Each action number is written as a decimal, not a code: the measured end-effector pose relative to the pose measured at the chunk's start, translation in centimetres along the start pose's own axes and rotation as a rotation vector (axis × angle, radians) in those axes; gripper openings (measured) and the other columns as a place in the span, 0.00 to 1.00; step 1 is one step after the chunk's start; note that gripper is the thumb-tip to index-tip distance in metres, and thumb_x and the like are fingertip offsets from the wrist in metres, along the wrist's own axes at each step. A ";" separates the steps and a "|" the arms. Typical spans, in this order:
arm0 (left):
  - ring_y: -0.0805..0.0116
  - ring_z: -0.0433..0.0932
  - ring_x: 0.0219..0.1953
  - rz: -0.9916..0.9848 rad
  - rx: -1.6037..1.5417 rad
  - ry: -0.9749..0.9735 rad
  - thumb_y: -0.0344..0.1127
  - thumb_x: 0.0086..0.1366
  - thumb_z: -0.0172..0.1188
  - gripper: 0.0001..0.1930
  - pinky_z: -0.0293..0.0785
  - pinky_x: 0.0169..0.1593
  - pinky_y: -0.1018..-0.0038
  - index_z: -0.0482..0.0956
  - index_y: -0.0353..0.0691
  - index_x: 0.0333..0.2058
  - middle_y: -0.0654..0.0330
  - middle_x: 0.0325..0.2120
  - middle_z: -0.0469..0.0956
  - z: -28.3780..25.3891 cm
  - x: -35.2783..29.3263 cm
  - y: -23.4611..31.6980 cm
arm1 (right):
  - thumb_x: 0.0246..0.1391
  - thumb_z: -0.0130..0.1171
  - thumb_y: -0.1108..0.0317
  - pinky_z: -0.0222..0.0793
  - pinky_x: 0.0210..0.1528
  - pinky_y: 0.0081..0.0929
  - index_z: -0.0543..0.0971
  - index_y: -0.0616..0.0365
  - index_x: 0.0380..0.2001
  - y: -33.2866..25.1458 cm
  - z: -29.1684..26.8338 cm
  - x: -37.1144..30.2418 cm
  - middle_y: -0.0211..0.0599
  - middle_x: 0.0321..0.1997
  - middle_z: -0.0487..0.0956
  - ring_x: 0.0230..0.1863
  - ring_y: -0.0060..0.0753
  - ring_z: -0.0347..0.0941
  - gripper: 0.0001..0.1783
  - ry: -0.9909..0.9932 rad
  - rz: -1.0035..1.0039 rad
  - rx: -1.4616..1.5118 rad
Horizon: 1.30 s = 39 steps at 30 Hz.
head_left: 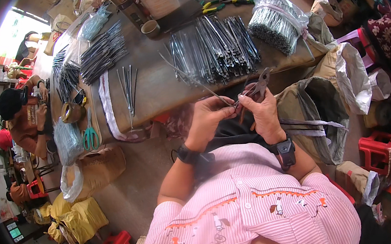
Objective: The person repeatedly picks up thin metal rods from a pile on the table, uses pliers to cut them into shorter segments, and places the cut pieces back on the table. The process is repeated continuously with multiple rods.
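Above my lap, at the near edge of the table, my two hands almost meet. My left hand is closed, its thumb and fingers pinching the end of a long thin dark metal strip. The strip slants up and left over the table. My right hand is wrapped round pliers, whose metal jaws point up past the fingers. Where the fingertips come together, the strip's end is partly hidden. Just beyond lies a wide row of similar metal strips on the brown table.
A plastic-wrapped bundle of thin rods stands right of the strips. Yellow-handled pliers lie farther back. More strips and teal scissors are to the left. An open sack stands by my right arm. Another person sits at far left.
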<state>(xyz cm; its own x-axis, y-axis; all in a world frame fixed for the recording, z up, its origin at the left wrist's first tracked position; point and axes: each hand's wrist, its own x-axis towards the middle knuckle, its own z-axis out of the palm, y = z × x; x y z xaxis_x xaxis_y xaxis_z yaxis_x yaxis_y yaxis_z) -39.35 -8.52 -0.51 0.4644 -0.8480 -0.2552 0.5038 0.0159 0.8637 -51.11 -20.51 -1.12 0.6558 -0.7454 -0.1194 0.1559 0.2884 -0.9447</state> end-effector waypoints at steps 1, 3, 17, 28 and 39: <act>0.71 0.81 0.34 -0.011 -0.007 0.006 0.21 0.57 0.63 0.09 0.78 0.42 0.76 0.80 0.30 0.38 0.57 0.32 0.82 0.0 -0.1 -0.2 | 0.54 0.61 0.76 0.75 0.33 0.23 0.71 0.63 0.44 -0.1 0.1 0.0 0.35 0.31 0.78 0.30 0.26 0.77 0.14 0.059 0.017 0.007; 0.67 0.82 0.36 -0.051 -0.008 0.029 0.20 0.58 0.62 0.10 0.79 0.43 0.75 0.78 0.28 0.40 0.55 0.34 0.81 -0.1 -0.2 -0.6 | 0.54 0.61 0.77 0.73 0.35 0.22 0.72 0.64 0.44 -0.6 -0.2 0.2 0.35 0.32 0.79 0.30 0.26 0.76 0.15 0.082 -0.035 0.054; 0.67 0.82 0.35 -0.046 0.109 -0.104 0.22 0.58 0.63 0.10 0.79 0.42 0.76 0.78 0.26 0.39 0.54 0.32 0.81 -0.8 -0.6 -0.8 | 0.54 0.60 0.76 0.76 0.34 0.25 0.75 0.64 0.41 -1.8 -3.8 1.8 0.41 0.34 0.79 0.29 0.30 0.77 0.11 0.058 0.043 0.181; 0.69 0.82 0.33 -0.263 0.159 -0.140 0.23 0.57 0.62 0.11 0.79 0.37 0.78 0.78 0.25 0.40 0.55 0.31 0.80 -0.1 -1.0 -0.5 | 0.52 0.61 0.77 0.77 0.35 0.27 0.75 0.66 0.46 0.1 -5.2 2.4 0.42 0.37 0.80 0.31 0.30 0.77 0.16 -0.057 0.380 0.187; 0.74 0.76 0.40 -0.092 0.071 -0.247 0.25 0.59 0.61 0.15 0.72 0.47 0.77 0.72 0.36 0.45 0.64 0.36 0.76 1.7 -1.2 0.1 | 0.49 0.66 0.76 0.74 0.30 0.22 0.75 0.63 0.39 -0.9 -4.5 2.0 0.37 0.31 0.80 0.27 0.30 0.77 0.14 -0.131 0.308 0.098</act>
<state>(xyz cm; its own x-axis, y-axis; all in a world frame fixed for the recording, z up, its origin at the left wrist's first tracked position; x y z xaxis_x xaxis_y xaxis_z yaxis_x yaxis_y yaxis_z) -41.08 -8.43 0.65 0.2228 -0.9479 -0.2275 0.4794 -0.0967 0.8722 -53.26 -25.01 -1.91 0.7714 -0.5326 -0.3483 0.0018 0.5493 -0.8356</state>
